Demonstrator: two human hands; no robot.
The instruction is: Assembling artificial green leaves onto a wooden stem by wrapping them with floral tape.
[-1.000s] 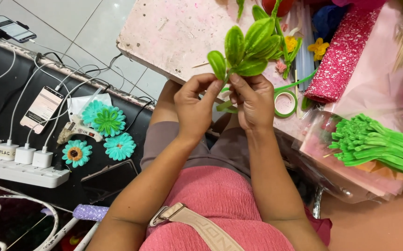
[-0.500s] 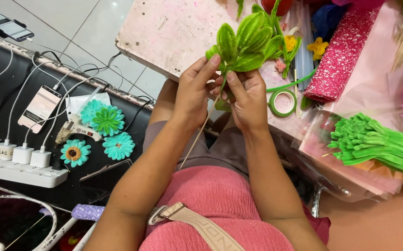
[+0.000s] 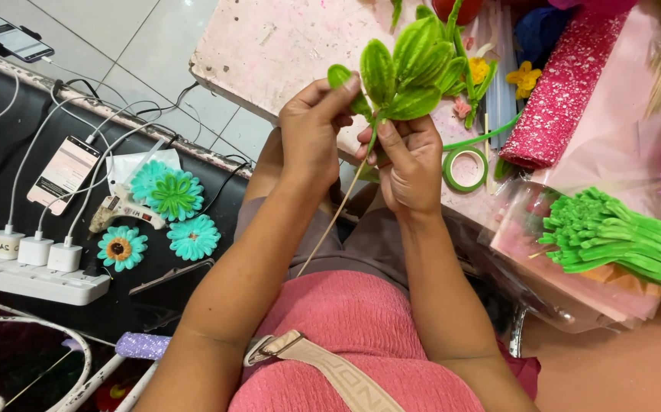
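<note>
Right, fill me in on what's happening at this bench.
A person holds a cluster of green pipe-cleaner leaves on a thin stick. The left hand pinches one small leaf at the side, and the right hand grips the cluster at its base. A roll of green tape lies on the pink board beside them, and a bundle of green stems sits to the right. Finished teal flowers lie at the left.

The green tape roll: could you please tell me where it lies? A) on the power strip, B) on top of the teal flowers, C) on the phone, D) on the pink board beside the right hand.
D: the tape roll lies flat on the pink board, just beside the right hand.
</note>
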